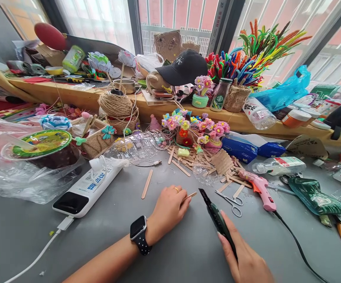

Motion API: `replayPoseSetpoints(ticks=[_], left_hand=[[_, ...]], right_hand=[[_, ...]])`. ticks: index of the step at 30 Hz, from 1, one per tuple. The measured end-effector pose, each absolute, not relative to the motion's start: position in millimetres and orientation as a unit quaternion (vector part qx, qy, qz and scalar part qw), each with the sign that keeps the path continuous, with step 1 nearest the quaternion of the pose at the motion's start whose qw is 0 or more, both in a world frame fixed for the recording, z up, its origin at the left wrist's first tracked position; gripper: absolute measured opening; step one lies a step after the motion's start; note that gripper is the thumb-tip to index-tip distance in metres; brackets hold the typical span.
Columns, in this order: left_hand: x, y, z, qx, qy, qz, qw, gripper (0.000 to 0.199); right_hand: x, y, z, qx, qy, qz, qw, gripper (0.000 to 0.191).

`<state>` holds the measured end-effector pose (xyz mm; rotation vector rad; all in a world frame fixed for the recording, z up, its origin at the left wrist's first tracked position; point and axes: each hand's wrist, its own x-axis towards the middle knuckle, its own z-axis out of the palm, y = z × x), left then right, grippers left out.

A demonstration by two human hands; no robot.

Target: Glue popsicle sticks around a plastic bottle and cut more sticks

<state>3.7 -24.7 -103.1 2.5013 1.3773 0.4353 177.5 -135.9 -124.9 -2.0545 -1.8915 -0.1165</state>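
Observation:
My left hand [170, 208], with a ring and a dark watch at the wrist, is closed on a wooden craft stick [191, 195]. Only the stick's tip shows past the fingers; the rest is hidden. In my right hand [241, 251] is a dark green utility knife [217, 220], its black blade out and pointing up and to the left. The blade tip stands a little to the right of the stick, apart from it. One loose craft stick [147, 184] lies on the grey table just beyond my left hand. Small scissors [231, 201] rest to the right of the knife.
A pink glue gun [261, 190] with a black cord lies at right. Behind my hands are a pile of craft sticks [201, 161], crocheted flowers [184, 124] and plastic bottles. A white power bank [89, 188] with a cable sits at left. A cluttered ledge [88, 89] runs along the window.

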Motion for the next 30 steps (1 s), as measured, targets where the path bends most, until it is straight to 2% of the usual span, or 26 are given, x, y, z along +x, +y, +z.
replayPoseSetpoints(ticks=[10,15,30], left_hand=[[6,-28,-110,0.885,0.447,0.131,0.021,0.022],[7,-29,-113,0.891,0.433,0.135,-0.018,0.021],[8,-31,-114,0.896,0.425,0.113,-0.066,0.016]], right_hand=[[166,-132,-117,-0.739,-0.668,-0.074,0.048,0.039],[161,-133,-114,-0.759,-0.649,-0.043,0.003,0.038],[150,-132,-108,-0.782,-0.622,-0.028,-0.034,0.039]])
